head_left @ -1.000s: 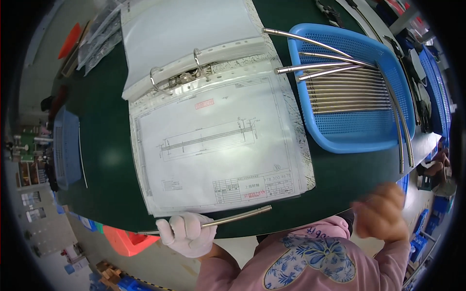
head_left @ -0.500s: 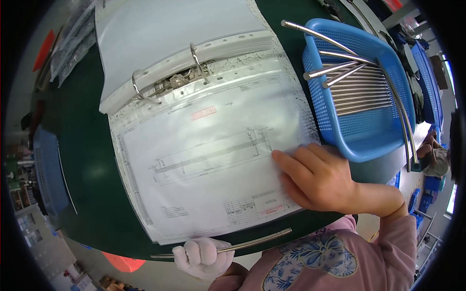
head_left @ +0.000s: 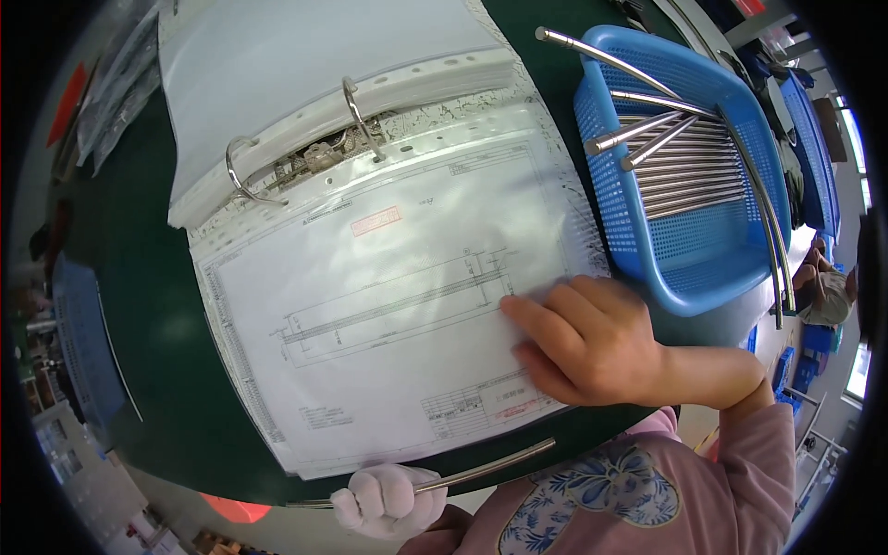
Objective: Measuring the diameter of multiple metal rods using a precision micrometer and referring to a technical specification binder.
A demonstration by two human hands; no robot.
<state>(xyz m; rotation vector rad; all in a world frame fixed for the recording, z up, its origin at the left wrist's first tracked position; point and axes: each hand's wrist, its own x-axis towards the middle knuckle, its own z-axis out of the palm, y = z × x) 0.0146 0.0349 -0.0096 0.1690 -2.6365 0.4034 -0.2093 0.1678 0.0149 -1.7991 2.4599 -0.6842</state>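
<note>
My left hand (head_left: 388,501), in a white glove, is closed round a thin metal rod (head_left: 495,465) at the table's near edge. The rod sticks out on both sides of the fist. My bare right hand (head_left: 592,347) rests on a technical drawing (head_left: 370,370) in a clear sleeve. Its index finger is stretched out, with the tip just below the right end of the drawn long part; the thumb lies apart beneath it, the other fingers are bent, and I see nothing held. The sheet lies in an opened ring binder (head_left: 305,159).
A blue perforated basket (head_left: 689,301) at the right holds several metal rods (head_left: 689,171), some leaning over its rim. Plastic bags (head_left: 120,92) lie at the far left. Another blue basket (head_left: 88,342) is at the left edge. A person (head_left: 831,294) shows at the far right.
My right hand has slid a little left on the sheet, its fingertip now nearer the drawn part. The binder appears slightly farther left in view. My left hand keeps its hold on the rod.
</note>
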